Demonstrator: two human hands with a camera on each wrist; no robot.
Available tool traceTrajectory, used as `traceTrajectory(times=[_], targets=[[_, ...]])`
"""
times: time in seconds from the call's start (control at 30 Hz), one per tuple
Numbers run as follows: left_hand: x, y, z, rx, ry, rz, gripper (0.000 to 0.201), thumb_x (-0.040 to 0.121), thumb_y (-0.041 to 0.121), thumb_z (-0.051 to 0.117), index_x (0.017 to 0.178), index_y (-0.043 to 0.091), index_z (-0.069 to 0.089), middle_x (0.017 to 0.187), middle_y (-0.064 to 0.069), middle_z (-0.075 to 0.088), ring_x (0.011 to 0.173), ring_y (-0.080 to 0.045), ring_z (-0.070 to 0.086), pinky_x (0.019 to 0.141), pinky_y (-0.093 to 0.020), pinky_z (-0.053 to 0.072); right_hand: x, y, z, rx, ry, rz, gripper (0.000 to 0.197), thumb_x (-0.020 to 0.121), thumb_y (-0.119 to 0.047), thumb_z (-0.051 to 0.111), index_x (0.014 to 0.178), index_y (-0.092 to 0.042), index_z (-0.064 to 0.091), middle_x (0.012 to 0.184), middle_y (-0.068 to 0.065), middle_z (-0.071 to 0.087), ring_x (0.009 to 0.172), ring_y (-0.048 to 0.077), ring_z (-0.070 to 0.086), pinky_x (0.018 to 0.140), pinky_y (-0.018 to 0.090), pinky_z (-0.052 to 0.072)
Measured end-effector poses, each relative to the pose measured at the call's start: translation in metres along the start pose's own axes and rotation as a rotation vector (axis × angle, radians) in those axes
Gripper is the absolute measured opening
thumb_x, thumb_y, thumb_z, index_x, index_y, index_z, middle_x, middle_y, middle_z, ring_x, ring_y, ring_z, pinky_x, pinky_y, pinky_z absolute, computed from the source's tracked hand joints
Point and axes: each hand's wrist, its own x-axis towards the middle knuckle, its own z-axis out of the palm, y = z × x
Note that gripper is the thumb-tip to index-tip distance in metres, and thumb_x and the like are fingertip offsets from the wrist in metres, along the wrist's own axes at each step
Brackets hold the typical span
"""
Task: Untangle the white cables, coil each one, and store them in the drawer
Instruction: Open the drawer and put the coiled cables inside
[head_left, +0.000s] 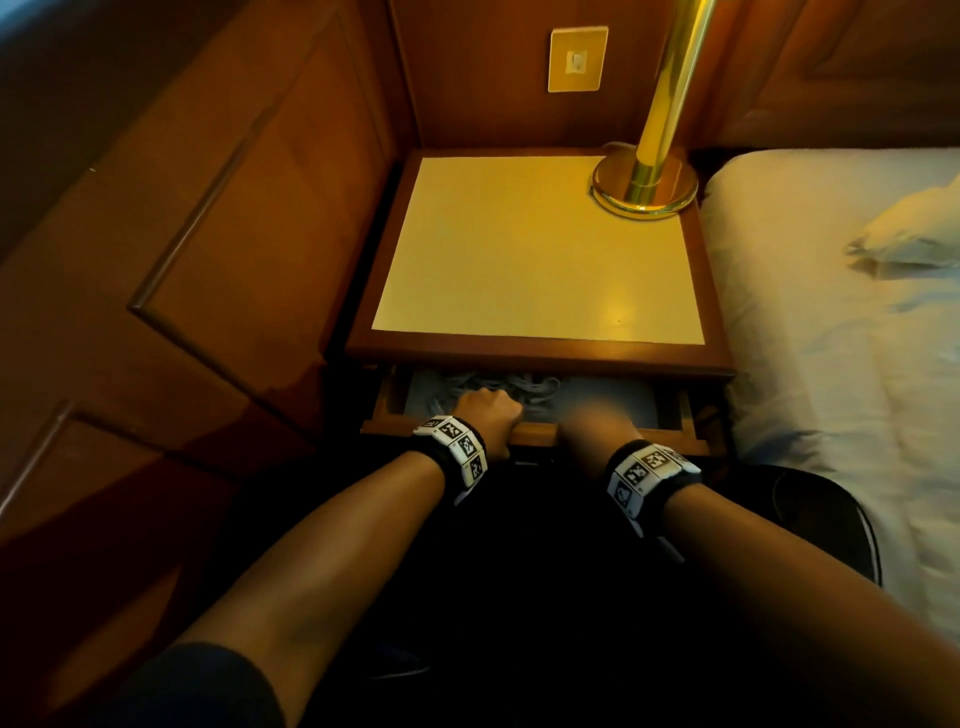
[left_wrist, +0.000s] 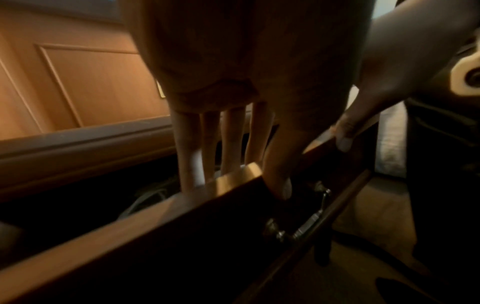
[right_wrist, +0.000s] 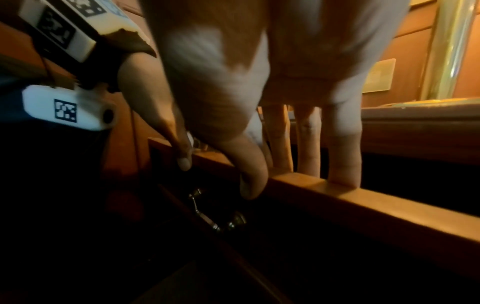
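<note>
The nightstand drawer (head_left: 535, 432) stands partly pulled out under the tabletop. A heap of white cables (head_left: 524, 388) lies inside it toward the back left. My left hand (head_left: 488, 415) grips the drawer's front panel (left_wrist: 130, 222), fingers (left_wrist: 187, 154) hooked over its top edge and thumb on the outer face. My right hand (head_left: 592, 423), blurred in the head view, holds the same panel (right_wrist: 389, 203) just to the right, fingers (right_wrist: 342, 160) over the edge. The metal drawer handle (left_wrist: 303, 224) hangs untouched below both thumbs.
The nightstand top (head_left: 535, 249) is bare except for a brass lamp base (head_left: 644, 182) at its back right corner. A bed (head_left: 841, 322) with white sheets runs along the right. Wood panelling (head_left: 182, 260) closes the left side. A dark seat edge (head_left: 831, 514) sits at my right forearm.
</note>
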Motion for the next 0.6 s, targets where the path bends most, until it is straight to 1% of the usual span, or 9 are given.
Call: traceTrajectory(times=[0.1,0.2,0.27,0.33,0.4,0.43,0.5,0.53,0.6], targets=[[0.017,-0.008,-0.001,0.003,0.040,-0.064,0.025,0.088,0.023,0.069,0.109,0.011,0.066,0.107,-0.014,0.066,0.100,-0.038,0.066,0.078,-0.043,0.053,0.021,0.007,-0.011,0.007,0.031,0.044,0.022,0.097,-0.025,0.055,0.110,-0.011,0.065,0.114,0.012,0.064,0.111,0.035,0.059,0.082,0.043,0.050],[0.021,-0.014,0.008,-0.146,0.132,-0.175,0.020,0.091,0.020,0.065,0.109,0.010,0.064,0.111,-0.015,0.064,0.107,-0.037,0.063,0.083,-0.043,0.052,0.022,0.011,-0.009,0.087,0.085,0.127,0.020,0.097,-0.024,0.055,0.110,-0.012,0.064,0.115,0.010,0.060,0.114,0.034,0.054,0.083,0.045,0.052],[0.015,-0.014,0.014,-0.397,0.294,-0.297,0.020,0.089,0.025,0.067,0.104,0.013,0.062,0.109,-0.011,0.061,0.107,-0.032,0.058,0.087,-0.042,0.051,0.013,0.012,-0.003,0.201,0.187,0.231,0.018,0.096,-0.023,0.056,0.105,-0.010,0.063,0.111,0.011,0.056,0.113,0.034,0.051,0.080,0.044,0.051],[0.007,-0.013,0.023,-0.709,0.472,-0.477,0.022,0.088,0.031,0.069,0.098,0.015,0.058,0.106,-0.009,0.058,0.100,-0.029,0.056,0.087,-0.038,0.049,0.001,0.011,0.004,0.429,0.255,0.383,0.021,0.096,-0.027,0.058,0.089,-0.008,0.064,0.096,0.013,0.060,0.099,0.033,0.058,0.070,0.036,0.046],[0.003,-0.013,0.037,-1.058,0.564,-0.664,0.034,0.090,0.033,0.068,0.112,0.011,0.054,0.118,-0.012,0.057,0.109,-0.030,0.057,0.092,-0.038,0.048,-0.006,0.012,0.013,0.797,0.220,0.555,0.036,0.096,-0.033,0.060,0.073,-0.005,0.062,0.076,0.012,0.063,0.074,0.029,0.064,0.060,0.031,0.047],[0.004,-0.014,0.042,-1.247,0.567,-0.765,0.055,0.091,0.037,0.066,0.130,0.004,0.046,0.134,-0.016,0.052,0.121,-0.033,0.054,0.100,-0.041,0.047,-0.007,0.012,0.015,1.036,0.185,0.645,0.038,0.095,-0.033,0.061,0.075,-0.001,0.063,0.074,0.013,0.064,0.067,0.028,0.065,0.058,0.032,0.052],[0.003,-0.016,0.050,-1.656,0.505,-0.898,0.095,0.088,0.048,0.064,0.154,0.001,0.016,0.156,-0.021,0.032,0.134,-0.042,0.045,0.105,-0.053,0.046,-0.007,0.007,0.015,1.516,0.105,0.773,0.032,0.095,-0.029,0.060,0.100,0.002,0.063,0.087,0.017,0.065,0.072,0.031,0.068,0.067,0.040,0.060],[0.004,-0.016,0.052,-1.821,0.471,-0.932,0.096,0.088,0.054,0.062,0.156,0.005,0.016,0.157,-0.020,0.031,0.133,-0.045,0.046,0.102,-0.057,0.048,-0.006,0.005,0.013,1.693,0.081,0.799,0.030,0.097,-0.026,0.059,0.111,0.000,0.058,0.098,0.018,0.062,0.084,0.035,0.068,0.074,0.043,0.059],[0.003,-0.014,0.044,-2.069,0.446,-0.910,0.080,0.095,0.059,0.054,0.155,0.014,0.028,0.158,-0.015,0.032,0.134,-0.046,0.044,0.102,-0.058,0.047,0.000,0.005,0.006,1.958,0.112,0.801,0.034,0.099,-0.021,0.058,0.129,-0.009,0.047,0.129,0.020,0.050,0.111,0.041,0.060,0.087,0.048,0.054]])
